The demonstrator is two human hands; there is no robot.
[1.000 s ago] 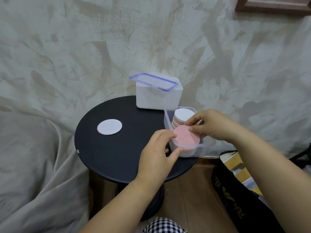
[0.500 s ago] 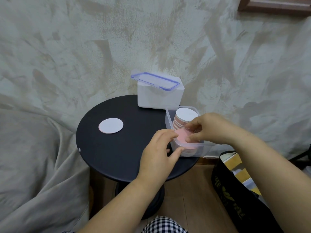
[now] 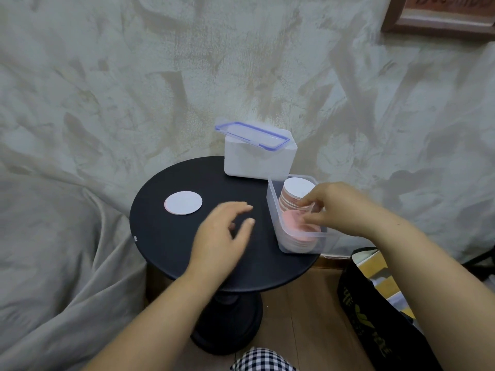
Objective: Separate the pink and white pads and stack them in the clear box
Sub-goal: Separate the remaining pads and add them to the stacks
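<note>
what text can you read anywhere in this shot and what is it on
"Decem": an uncertain reading of the lettering on the framed sign, which the top edge of the picture cuts through.
Yellow lettering on the black bag: too blurred to read.
White box, clear box and loose white pad: no text shows on them.

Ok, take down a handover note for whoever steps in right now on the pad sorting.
Left hand: open, holding nothing, above the black table.
Right hand: inside the clear box, fingers curled on the top pink pad.
Done: two stacks in the box, far stack white-topped, near one pink-topped.
Left: one pad lies white face up on the table, likely next to separate and stack.
</note>
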